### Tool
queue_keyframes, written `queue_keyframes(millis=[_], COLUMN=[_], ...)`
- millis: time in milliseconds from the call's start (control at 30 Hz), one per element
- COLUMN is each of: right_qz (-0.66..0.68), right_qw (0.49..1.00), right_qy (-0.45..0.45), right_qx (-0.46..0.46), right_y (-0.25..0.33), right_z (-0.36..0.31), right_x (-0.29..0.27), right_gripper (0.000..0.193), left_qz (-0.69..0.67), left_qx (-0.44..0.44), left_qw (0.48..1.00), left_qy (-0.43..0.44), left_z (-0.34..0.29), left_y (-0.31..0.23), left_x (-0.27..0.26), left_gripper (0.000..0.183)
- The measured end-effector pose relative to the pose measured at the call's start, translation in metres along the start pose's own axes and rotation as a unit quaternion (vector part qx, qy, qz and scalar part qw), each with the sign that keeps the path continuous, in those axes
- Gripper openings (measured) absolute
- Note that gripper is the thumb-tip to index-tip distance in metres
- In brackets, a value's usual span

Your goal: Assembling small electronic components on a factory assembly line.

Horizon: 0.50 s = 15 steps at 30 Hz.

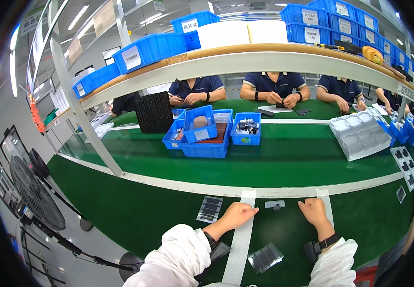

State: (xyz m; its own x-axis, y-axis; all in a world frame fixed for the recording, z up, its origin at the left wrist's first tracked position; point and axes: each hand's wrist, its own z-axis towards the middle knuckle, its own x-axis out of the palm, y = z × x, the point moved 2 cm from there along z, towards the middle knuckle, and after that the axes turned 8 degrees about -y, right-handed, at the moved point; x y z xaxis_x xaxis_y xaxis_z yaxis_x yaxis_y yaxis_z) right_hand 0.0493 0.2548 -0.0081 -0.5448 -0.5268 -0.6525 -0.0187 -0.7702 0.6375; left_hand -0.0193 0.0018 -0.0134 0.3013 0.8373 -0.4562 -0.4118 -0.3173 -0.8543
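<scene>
My left hand is closed in a fist over a pale tape strip, its thumb pointing right. My right hand is also a fist, thumb toward the left, beside a second tape strip. Neither fist shows anything in it. Between them lie a small pale rectangle and a dark grey piece, touched by neither hand. Left of my left hand is a sheet of black strips. A clear sheet with dark strips lies nearer, between my forearms. A dark flat object is partly hidden by my left forearm.
A pale rail separates my green table from a green belt. Blue bins, a black tray and white trays stand beyond. Overhead runs a loaded shelf. Fan at left; co-workers opposite and at right.
</scene>
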Motion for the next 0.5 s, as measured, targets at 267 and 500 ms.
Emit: queue_keyframes(millis=[267, 500], right_qz=[-0.008, 0.071], right_qw=[1.0, 0.993], right_qy=[-0.008, 0.005], right_qx=[-0.013, -0.098], right_y=[-0.011, 0.002], right_z=[-0.005, 0.012], right_x=[-0.01, 0.035], right_gripper=[0.037, 0.029], left_qz=[-0.004, 0.062], left_qx=[0.021, 0.004], left_qw=[1.0, 0.996], left_qy=[0.021, -0.066], left_z=[0.005, -0.003], left_y=[-0.006, 0.004], left_x=[0.012, -0.024], left_gripper=[0.045, 0.038])
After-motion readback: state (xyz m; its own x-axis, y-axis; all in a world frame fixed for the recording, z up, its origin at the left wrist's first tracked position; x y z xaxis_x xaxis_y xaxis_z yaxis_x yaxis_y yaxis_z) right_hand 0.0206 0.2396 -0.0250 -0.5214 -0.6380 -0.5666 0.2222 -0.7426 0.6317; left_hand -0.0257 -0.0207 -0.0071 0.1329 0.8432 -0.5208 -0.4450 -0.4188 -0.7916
